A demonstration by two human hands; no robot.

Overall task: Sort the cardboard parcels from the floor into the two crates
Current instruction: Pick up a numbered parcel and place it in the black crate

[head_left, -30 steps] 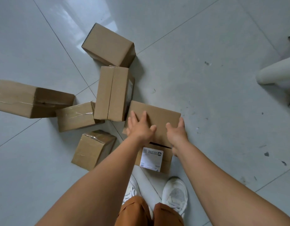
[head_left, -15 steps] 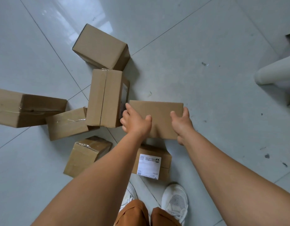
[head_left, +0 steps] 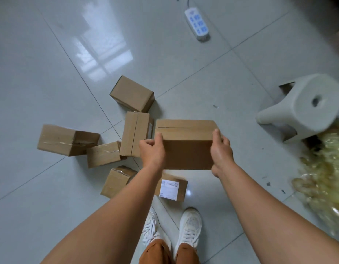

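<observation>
I hold a plain brown cardboard parcel (head_left: 185,147) lifted off the floor in front of me. My left hand (head_left: 152,152) grips its left end and my right hand (head_left: 221,149) grips its right end. Several more parcels lie on the tiled floor to the left and below: a labelled one (head_left: 172,188) under the held parcel, a tall one (head_left: 134,133), one further away (head_left: 132,93), a long taped one (head_left: 66,140), and two small taped ones (head_left: 103,154) (head_left: 117,181). No crate is in view.
A white plastic stool (head_left: 305,109) lies tipped on its side at the right. Crumpled yellowish plastic wrap (head_left: 324,174) spreads along the right edge. A white power strip (head_left: 198,23) lies on the floor further away. My white shoes (head_left: 189,229) stand below the parcels.
Both hands took hold of the parcel's ends and lifted it off the labelled parcel. My view rose and tilted up, bringing the stool, the wrap and the power strip into sight.
</observation>
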